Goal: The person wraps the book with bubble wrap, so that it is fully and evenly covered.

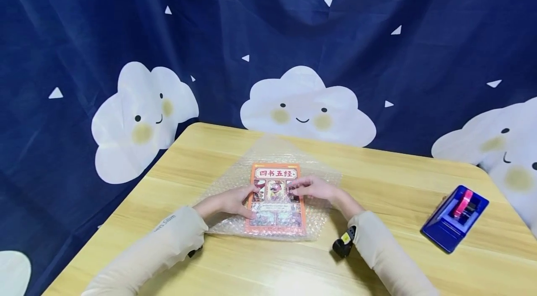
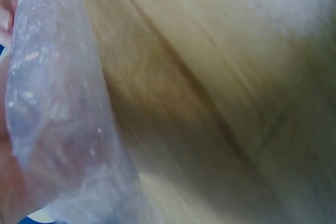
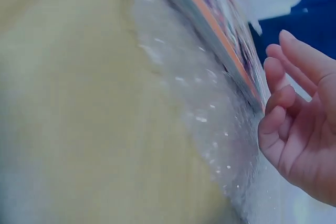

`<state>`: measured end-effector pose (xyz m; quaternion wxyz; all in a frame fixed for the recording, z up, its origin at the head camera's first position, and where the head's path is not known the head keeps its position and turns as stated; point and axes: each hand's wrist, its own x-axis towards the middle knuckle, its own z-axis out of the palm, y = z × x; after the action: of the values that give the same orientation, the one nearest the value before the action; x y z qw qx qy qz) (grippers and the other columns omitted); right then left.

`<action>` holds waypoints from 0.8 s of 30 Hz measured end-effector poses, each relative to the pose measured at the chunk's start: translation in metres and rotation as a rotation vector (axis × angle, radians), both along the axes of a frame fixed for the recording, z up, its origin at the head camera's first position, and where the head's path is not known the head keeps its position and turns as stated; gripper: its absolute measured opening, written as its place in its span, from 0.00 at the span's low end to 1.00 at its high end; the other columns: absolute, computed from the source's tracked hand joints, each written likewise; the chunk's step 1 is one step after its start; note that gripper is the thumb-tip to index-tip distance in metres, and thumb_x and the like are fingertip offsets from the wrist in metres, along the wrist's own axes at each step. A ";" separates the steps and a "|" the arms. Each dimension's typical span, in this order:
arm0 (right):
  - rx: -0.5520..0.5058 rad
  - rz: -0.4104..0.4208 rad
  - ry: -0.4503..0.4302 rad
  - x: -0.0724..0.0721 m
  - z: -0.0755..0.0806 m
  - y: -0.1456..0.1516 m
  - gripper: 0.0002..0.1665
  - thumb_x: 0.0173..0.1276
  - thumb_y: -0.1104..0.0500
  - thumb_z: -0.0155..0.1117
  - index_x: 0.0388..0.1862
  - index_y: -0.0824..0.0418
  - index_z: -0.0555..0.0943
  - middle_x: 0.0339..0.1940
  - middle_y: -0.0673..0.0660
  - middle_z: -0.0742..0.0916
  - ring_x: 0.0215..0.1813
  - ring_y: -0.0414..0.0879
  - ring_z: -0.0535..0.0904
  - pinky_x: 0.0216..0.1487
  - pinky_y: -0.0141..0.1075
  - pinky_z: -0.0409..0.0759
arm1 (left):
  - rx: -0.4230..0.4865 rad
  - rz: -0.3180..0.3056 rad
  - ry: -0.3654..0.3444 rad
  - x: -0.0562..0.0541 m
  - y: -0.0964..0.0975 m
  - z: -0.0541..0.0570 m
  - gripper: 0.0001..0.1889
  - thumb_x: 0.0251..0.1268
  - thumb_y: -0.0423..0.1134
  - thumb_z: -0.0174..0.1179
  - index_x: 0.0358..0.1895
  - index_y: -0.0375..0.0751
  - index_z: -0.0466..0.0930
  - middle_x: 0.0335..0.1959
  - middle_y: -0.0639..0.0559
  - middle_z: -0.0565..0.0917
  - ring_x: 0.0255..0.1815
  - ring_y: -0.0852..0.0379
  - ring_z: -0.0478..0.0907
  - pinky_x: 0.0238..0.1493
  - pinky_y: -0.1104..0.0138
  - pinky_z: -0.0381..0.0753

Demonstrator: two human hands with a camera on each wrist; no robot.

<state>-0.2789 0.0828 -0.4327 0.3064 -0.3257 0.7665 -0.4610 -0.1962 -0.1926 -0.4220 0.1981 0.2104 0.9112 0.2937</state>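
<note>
An orange-bordered book [image 1: 277, 219] with a Chinese title lies face up on a sheet of bubble wrap [image 1: 235, 170]. The bubble wrap also covers the lower part of its cover. My left hand [image 1: 228, 202] rests at the book's left side, thumb and fingers spread over the edge. In the left wrist view, bubble wrap [image 2: 58, 98] hides much of that hand. Over the upper right of the cover is my right hand [image 1: 320, 189], its fingers loosely bent. The right wrist view shows those fingers [image 3: 275, 103] beside the book's edge [image 3: 226, 40], with nothing between them.
A blue tape dispenser [image 1: 444, 233] with a red part on top stands on the right of the wooden table [image 1: 377, 184]. Behind the table hangs a dark blue curtain [image 1: 277, 16] with white clouds. A black wrist camera [image 1: 343, 245] sits below the right sleeve.
</note>
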 end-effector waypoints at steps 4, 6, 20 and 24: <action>-0.083 -0.056 -0.022 -0.015 -0.002 0.000 0.25 0.66 0.62 0.55 0.60 0.71 0.69 0.18 0.50 0.72 0.19 0.39 0.62 0.25 0.28 0.67 | 0.007 -0.012 -0.001 -0.001 0.000 0.001 0.37 0.51 0.45 0.67 0.62 0.32 0.61 0.63 0.30 0.63 0.66 0.37 0.58 0.66 0.49 0.56; -0.120 -0.067 -0.043 -0.020 -0.003 0.000 0.25 0.66 0.61 0.55 0.60 0.72 0.68 0.20 0.50 0.73 0.20 0.38 0.64 0.25 0.27 0.67 | 0.015 -0.011 -0.012 -0.001 -0.001 0.001 0.38 0.51 0.45 0.66 0.62 0.32 0.60 0.64 0.30 0.62 0.66 0.37 0.57 0.66 0.49 0.55; -0.155 -0.204 -0.184 -0.044 -0.012 -0.003 0.28 0.67 0.59 0.54 0.65 0.67 0.64 0.27 0.51 0.78 0.25 0.39 0.70 0.27 0.27 0.73 | 0.018 -0.014 -0.021 0.001 0.003 0.005 0.36 0.52 0.43 0.66 0.62 0.31 0.60 0.63 0.31 0.63 0.66 0.38 0.58 0.66 0.50 0.56; -0.170 -0.234 -0.218 -0.049 -0.013 -0.005 0.29 0.67 0.60 0.54 0.66 0.67 0.63 0.27 0.51 0.77 0.25 0.39 0.70 0.28 0.27 0.73 | 0.023 0.011 -0.034 0.002 0.002 0.004 0.36 0.51 0.43 0.67 0.62 0.32 0.61 0.63 0.32 0.64 0.66 0.39 0.58 0.66 0.50 0.55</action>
<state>-0.3283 0.0776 -0.4458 0.3033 -0.2072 0.7199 -0.5890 -0.1946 -0.1901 -0.4177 0.2094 0.2025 0.9055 0.3086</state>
